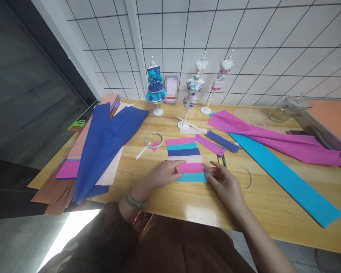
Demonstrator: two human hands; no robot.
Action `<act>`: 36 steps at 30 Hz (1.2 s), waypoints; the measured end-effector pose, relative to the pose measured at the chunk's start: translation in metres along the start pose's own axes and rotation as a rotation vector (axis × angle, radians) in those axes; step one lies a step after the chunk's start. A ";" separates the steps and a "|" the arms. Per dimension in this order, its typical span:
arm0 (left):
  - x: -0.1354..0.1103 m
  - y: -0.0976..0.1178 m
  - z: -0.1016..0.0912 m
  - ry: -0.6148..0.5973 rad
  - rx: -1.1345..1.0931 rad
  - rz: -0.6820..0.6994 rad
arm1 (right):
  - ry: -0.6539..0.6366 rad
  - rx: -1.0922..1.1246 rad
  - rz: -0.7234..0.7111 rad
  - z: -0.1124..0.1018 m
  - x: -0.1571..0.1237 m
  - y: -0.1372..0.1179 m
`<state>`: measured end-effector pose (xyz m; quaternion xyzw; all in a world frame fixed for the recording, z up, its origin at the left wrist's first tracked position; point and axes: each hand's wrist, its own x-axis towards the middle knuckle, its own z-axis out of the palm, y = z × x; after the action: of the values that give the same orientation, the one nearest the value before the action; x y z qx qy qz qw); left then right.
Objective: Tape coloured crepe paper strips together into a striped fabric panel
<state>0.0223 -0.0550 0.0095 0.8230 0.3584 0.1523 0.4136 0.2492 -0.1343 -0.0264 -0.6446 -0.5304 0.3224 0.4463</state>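
A sheet made of coloured paper strips (185, 156), pink, cyan, blue, white, pink and cyan, lies flat on the wooden table (267, 201) in front of me. My left hand (166, 173) presses its fingertips on the left end of the nearest cyan strip (191, 177). My right hand (225, 182) pinches the right end of that same strip. A green bangle sits on my left wrist. A roll of tape (154, 139) lies just beyond the sheet on the left.
Three small mannequins (193, 91) in paper dresses stand at the back by the tiled wall. Blue crepe paper (105, 146) over pink and brown sheets lies left. Magenta (275, 138) and cyan (287, 180) paper lies right. A glass jar (288, 110) stands far right.
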 end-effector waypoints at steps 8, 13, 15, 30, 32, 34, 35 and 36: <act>-0.004 -0.017 -0.001 0.157 -0.002 -0.123 | 0.064 -0.232 -0.028 0.005 0.009 -0.001; -0.004 -0.019 0.000 0.141 0.056 -0.154 | 0.070 -0.217 -0.036 0.006 0.012 0.004; -0.004 -0.020 0.000 0.139 0.081 -0.157 | 0.066 -0.203 -0.030 0.006 0.013 0.005; -0.004 -0.019 -0.003 0.091 0.070 -0.197 | 0.046 -0.128 0.001 0.006 0.015 0.005; -0.004 -0.020 -0.002 0.093 0.068 -0.203 | 0.051 -0.127 -0.002 0.006 0.015 0.004; -0.004 -0.020 -0.002 0.096 0.067 -0.200 | 0.059 -0.136 -0.004 0.006 0.015 0.004; -0.004 -0.020 -0.002 0.095 0.066 -0.196 | 0.062 -0.141 -0.003 0.006 0.015 0.003; -0.004 -0.021 -0.002 0.092 0.064 -0.193 | 0.064 -0.147 0.000 0.006 0.015 0.003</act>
<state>0.0090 -0.0483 -0.0053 0.7896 0.4593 0.1378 0.3828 0.2485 -0.1186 -0.0307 -0.6855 -0.5384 0.2618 0.4144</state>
